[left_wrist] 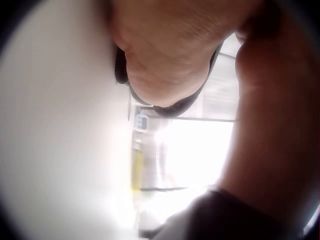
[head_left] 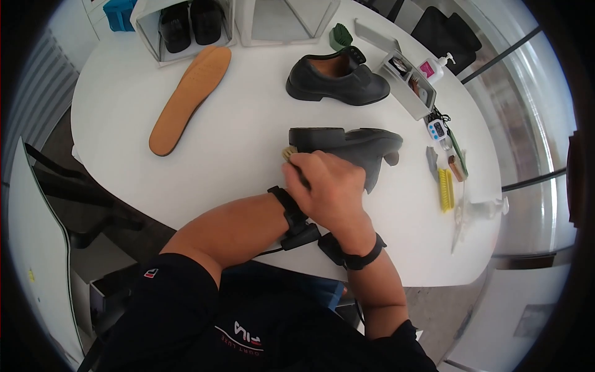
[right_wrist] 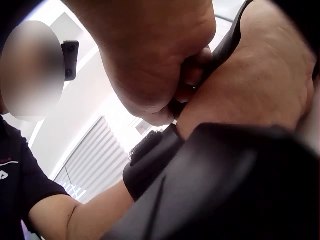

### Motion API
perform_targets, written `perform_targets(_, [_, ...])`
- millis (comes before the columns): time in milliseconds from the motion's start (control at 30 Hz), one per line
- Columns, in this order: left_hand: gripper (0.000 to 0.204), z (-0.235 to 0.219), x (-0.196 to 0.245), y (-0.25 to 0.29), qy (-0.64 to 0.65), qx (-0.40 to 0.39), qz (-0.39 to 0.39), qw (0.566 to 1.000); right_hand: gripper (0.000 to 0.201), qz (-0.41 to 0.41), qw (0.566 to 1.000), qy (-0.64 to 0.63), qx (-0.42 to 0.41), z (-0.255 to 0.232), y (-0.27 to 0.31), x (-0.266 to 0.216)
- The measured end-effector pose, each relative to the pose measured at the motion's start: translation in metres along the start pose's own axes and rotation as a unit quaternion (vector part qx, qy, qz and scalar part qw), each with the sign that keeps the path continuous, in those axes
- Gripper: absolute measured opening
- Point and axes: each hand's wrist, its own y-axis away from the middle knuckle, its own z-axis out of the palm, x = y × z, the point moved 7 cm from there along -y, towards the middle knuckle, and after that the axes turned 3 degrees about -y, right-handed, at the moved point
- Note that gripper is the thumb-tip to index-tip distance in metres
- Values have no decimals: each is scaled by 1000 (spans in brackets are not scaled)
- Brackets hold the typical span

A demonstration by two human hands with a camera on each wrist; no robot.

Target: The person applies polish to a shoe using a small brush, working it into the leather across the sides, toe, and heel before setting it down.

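My right hand [head_left: 328, 186] has its fingers curled round a small brush [head_left: 288, 152], whose pale bristles sit at the heel of a black leather shoe [head_left: 365, 147]. The shoe lies tipped on its side, sole edge facing away from me and its tongue showing at the right. My left hand [right_wrist: 260, 75] reaches across under the right one and holds this shoe; its fingers are hidden. Beyond stands the matching black shoe [head_left: 334, 77], upright on the white table [head_left: 242, 136].
An orange-tan insole [head_left: 189, 102] lies at left, in front of a box with dark shoes [head_left: 189, 28]. A green brush [head_left: 340, 37] stands at the back. To the right are a grey case [head_left: 406, 87], a pump bottle [head_left: 434, 67], a timer [head_left: 437, 129] and a yellow brush [head_left: 446, 190].
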Motion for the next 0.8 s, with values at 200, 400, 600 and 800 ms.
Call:
perform_targets(200, [33,1,2,-5,22,-13,-16,1000,11,260,959,53,100,-48,31,60])
perform_targets(400, [32,5,8,5,26,3,-39,999,11,44,999,-6,22,-9,16,1])
perform_targets(600, [31,4,3,-16,36,-4,-56,998,10,215,970,58,102,-51,37,56])
perform_targets(800, [30,0,9,2,38,25,-75,996,13,163,983,-3,88,-33,14,40])
